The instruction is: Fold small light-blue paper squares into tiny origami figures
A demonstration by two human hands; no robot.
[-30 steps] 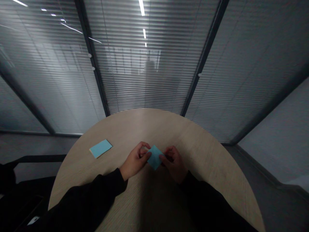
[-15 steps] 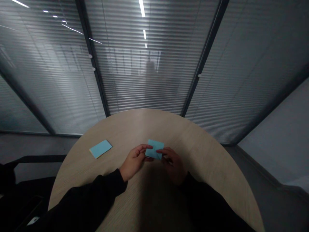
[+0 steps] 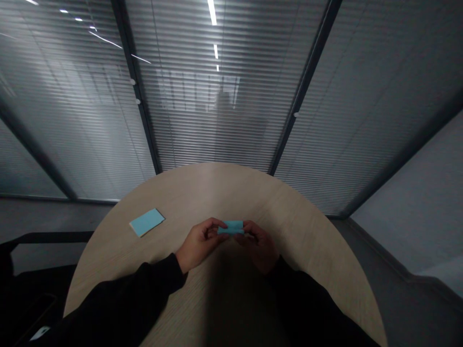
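Observation:
A small piece of light blue paper (image 3: pixel 231 227) is held between my two hands over the middle of the round table. It shows as a narrow strip with a crease running across it. My left hand (image 3: pixel 200 241) pinches its left end between thumb and fingers. The right end is gripped by my right hand (image 3: pixel 259 246), which lies in shadow, so part of its fingers is hard to make out. To the left, apart from both hands, a pad of light blue paper (image 3: pixel 147 222) lies flat on the wood.
The round wooden table (image 3: pixel 300 212) has its far edge close to glass panels with blinds (image 3: pixel 217 140). A dark chair (image 3: pixel 47 237) stands at the left. A pale wall (image 3: pixel 415 207) is on the right.
The paper between my hands was a broader, flatter piece and now shows as a narrow creased strip. My fingers have shifted to its two ends. The view has moved slightly.

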